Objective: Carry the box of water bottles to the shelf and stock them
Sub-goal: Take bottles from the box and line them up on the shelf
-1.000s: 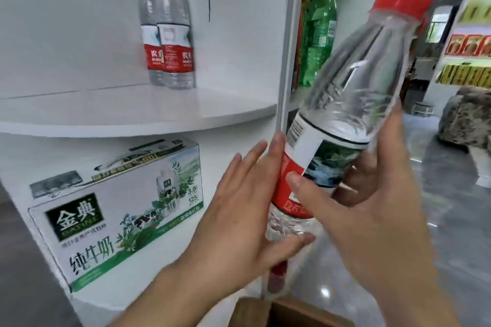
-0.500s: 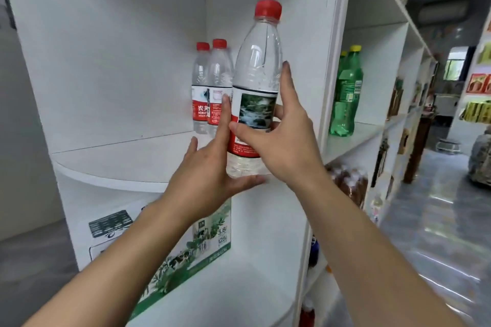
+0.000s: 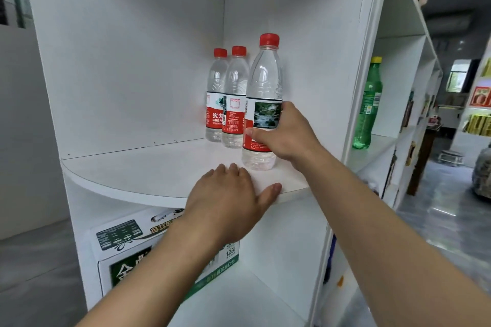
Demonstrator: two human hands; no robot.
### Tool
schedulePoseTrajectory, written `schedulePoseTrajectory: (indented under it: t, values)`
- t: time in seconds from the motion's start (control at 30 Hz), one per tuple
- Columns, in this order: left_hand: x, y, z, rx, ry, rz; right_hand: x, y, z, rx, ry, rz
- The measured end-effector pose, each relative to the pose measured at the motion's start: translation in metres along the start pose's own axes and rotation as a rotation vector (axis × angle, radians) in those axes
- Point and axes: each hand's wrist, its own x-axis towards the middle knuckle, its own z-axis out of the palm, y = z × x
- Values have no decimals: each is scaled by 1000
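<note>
A clear water bottle [image 3: 261, 87] with a red cap and red-and-white label stands upright on the white curved shelf [image 3: 138, 172]. My right hand [image 3: 288, 133] is wrapped around its label from the right. Two more bottles of the same kind [image 3: 225, 98] stand side by side just behind it, in the shelf's back corner. My left hand [image 3: 228, 202] lies flat, palm down, on the shelf's front edge just in front of the bottle, holding nothing. The box of water bottles is out of view.
On the shelf below sits a white and green milk carton box [image 3: 127, 255]. A white upright panel [image 3: 356, 93] bounds the compartment on the right. Beyond it stands a green soda bottle [image 3: 368, 106], with more shelving and a grey floor further right.
The bottle came up from a tilt in both hands and now stands on the shelf. My left hand has let go of it and dropped onto the shelf edge.
</note>
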Motion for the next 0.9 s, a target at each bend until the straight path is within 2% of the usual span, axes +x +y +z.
schedulePoseTrajectory:
  t: [0.37,0.77,0.9]
  values:
    - [1,0,3,25,8,3,53,10,32,-176,112,53]
    - [2,-1,8,45,96,29,38,0,36,-272,240,34]
    - [2,1,9,42,114,17,32,4,35,-261,152,97]
